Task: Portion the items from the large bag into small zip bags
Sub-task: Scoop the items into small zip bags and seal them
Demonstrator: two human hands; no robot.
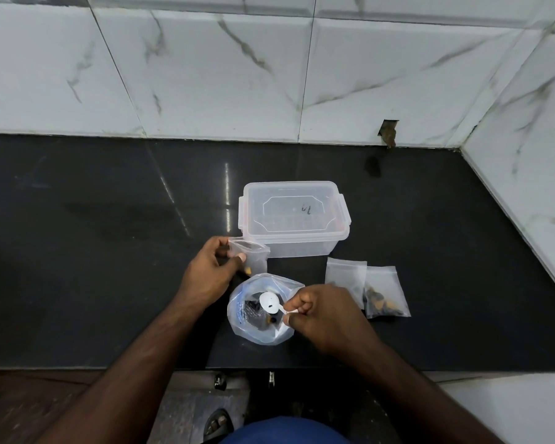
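Sitting open-mouthed near the front edge of the black counter (77, 251), the large bag (257, 328) holds dark and orange pieces, with a white plastic spoon (269, 302) dipped into it. The right hand (321, 315) pinches the spoon's handle; the left hand (210, 270) grips a small zip bag (253, 254) by its mouth, just beyond. To do this scoop well, I would level the bowl before lifting and bring the small bag's mouth close, spread wide. Two filled zip bags (366, 290) lie to the right, a lidded clear container (293, 216) behind.
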